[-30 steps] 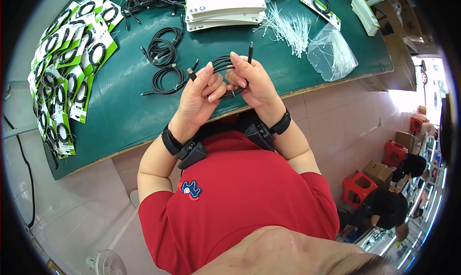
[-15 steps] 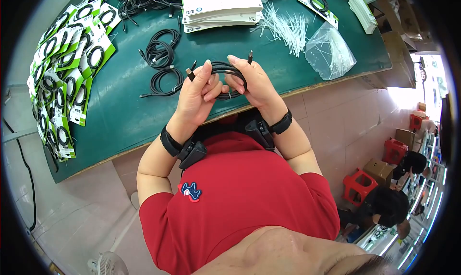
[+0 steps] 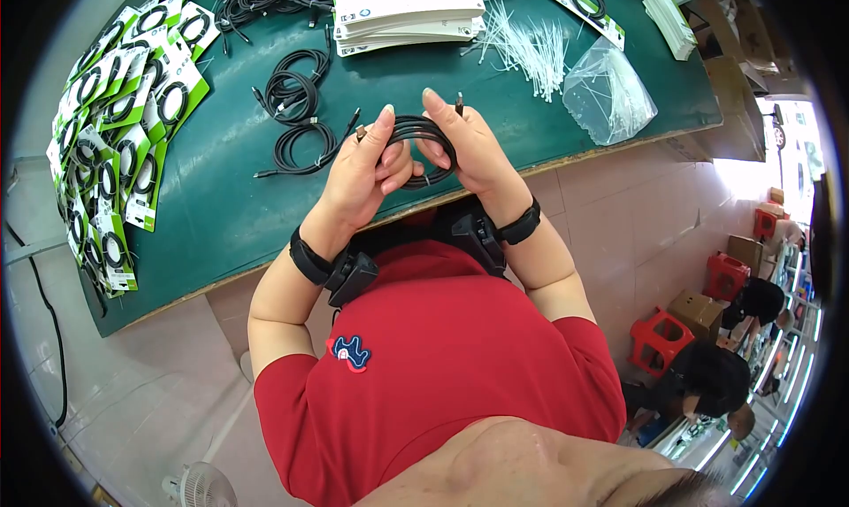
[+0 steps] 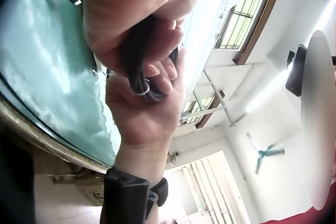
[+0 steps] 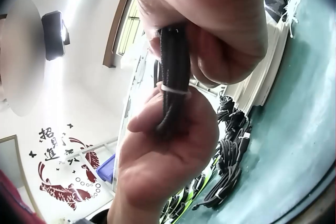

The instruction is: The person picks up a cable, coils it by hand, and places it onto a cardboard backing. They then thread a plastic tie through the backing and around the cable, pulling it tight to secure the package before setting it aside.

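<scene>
Both hands hold one coiled black cable (image 3: 421, 144) above the near edge of the green table (image 3: 221, 206). My left hand (image 3: 367, 172) grips the coil's left side, fingers curled round the strands. My right hand (image 3: 460, 149) grips the right side. A thin white tie (image 5: 175, 89) binds the strands, seen in the right wrist view between the two hands and as a small loop (image 4: 140, 90) in the left wrist view. The cable's plug ends (image 3: 459, 103) stick up past the fingertips.
Two more black cable coils (image 3: 296, 118) lie on the table beyond the hands. Green-and-white packaged cables (image 3: 115, 126) spread along the left. A stack of white cards (image 3: 402, 7), loose white ties (image 3: 531, 51) and a clear plastic bag (image 3: 606, 91) lie at the back right.
The hands have shifted slightly away from the body with the coil, and the fingers have reworked their grip. The plug ends now point up closer to the fingertips.
</scene>
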`<control>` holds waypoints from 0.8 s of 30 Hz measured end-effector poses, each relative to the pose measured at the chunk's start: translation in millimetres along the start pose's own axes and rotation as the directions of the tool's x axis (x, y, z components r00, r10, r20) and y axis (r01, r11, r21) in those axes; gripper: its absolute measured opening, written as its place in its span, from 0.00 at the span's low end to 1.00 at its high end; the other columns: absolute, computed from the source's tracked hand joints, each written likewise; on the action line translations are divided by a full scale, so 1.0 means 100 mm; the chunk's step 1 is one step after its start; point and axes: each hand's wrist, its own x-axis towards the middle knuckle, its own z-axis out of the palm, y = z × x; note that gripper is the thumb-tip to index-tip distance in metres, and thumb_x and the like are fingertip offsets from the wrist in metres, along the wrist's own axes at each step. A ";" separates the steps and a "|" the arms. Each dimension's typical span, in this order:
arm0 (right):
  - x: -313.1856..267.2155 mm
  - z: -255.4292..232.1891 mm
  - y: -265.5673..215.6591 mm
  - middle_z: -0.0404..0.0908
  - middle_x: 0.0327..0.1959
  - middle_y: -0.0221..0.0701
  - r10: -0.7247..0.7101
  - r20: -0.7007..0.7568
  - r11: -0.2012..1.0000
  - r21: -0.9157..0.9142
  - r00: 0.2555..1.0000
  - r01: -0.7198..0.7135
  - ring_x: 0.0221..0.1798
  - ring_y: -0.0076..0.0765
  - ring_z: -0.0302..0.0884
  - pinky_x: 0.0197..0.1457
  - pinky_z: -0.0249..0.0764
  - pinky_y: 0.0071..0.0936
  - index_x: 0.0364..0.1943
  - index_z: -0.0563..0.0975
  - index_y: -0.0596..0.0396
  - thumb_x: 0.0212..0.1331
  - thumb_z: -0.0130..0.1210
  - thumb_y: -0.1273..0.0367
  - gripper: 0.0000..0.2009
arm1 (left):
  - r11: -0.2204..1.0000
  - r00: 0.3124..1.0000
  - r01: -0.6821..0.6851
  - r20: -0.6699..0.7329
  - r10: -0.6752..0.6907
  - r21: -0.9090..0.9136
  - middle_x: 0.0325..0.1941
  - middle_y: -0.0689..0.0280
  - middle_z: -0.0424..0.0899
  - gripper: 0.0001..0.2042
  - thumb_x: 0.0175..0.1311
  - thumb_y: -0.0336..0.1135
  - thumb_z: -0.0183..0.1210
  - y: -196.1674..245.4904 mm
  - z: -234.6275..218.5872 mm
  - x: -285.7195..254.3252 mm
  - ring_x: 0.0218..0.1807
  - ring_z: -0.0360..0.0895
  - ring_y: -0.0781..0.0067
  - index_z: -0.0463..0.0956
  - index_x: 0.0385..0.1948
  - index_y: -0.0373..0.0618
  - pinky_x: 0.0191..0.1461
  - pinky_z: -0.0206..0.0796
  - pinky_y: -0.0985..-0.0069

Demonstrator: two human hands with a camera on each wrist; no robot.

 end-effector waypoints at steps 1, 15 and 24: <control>0.00 0.02 -0.02 0.62 0.10 0.21 -0.023 0.020 1.000 -0.013 1.000 0.024 0.14 0.16 0.55 0.21 0.52 0.20 0.11 0.65 0.47 0.69 0.48 0.55 0.26 | 1.000 0.999 -0.014 -0.045 0.013 -0.024 0.16 0.75 0.61 0.20 0.74 0.48 0.44 -0.01 0.03 0.00 0.14 0.54 0.84 0.68 0.24 0.45 0.36 0.66 0.77; 0.16 -0.04 0.15 0.64 0.11 0.22 0.025 -0.097 0.999 0.025 0.995 -0.022 0.16 0.17 0.59 0.21 0.55 0.19 0.13 0.69 0.49 0.67 0.49 0.49 0.26 | 0.864 0.914 -0.201 -0.228 0.334 0.461 0.30 0.69 0.79 0.14 0.62 0.28 0.62 -0.02 0.07 0.03 0.19 0.70 0.86 0.78 0.49 0.39 0.20 0.60 0.86; 0.14 -0.08 0.09 0.64 0.11 0.23 0.070 0.014 0.990 -0.123 0.997 -0.068 0.16 0.19 0.58 0.22 0.54 0.20 0.12 0.66 0.50 0.68 0.45 0.47 0.29 | 0.903 0.950 -0.171 -0.177 0.257 0.393 0.24 0.71 0.76 0.11 0.63 0.28 0.60 0.03 0.00 0.00 0.17 0.66 0.87 0.79 0.46 0.37 0.20 0.59 0.85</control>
